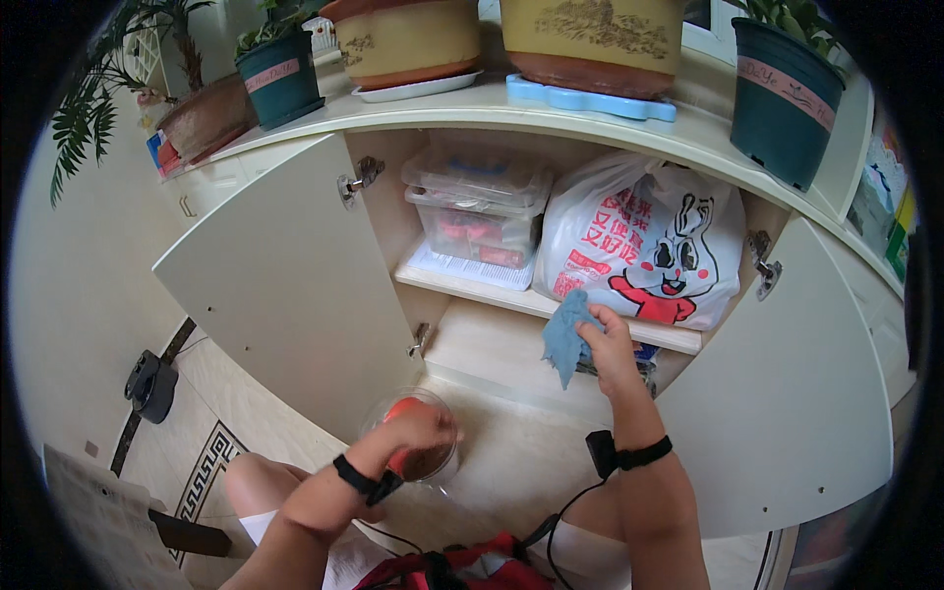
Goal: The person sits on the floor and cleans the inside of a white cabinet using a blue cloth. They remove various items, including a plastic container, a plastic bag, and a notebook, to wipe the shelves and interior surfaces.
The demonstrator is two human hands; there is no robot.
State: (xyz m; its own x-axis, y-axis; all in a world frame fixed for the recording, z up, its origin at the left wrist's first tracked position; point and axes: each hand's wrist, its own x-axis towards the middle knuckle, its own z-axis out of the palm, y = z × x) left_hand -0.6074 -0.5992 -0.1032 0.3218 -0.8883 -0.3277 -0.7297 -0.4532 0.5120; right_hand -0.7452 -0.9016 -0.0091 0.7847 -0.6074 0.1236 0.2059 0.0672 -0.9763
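Note:
My right hand (611, 346) pinches a crumpled light-blue cloth (566, 335) between thumb and fingers, in front of the cabinet shelf. The cloth hangs down before the lower compartment. Low at the left, my left hand (422, 430) is over a round clear plastic container (442, 472) on the floor, inside the left cabinet door. A red-orange object (404, 407) shows in the container beside that hand. My left fingers are blurred and partly hidden, so their grip on anything is unclear.
The white cabinet stands open between its left door (295, 280) and right door (789, 383). On its shelf (479, 291) are a lidded clear plastic box (479, 214) and a full white plastic bag (641, 243) with a rabbit print. Potted plants (594, 44) line the countertop (413, 110). A dark device (151, 385) lies at left.

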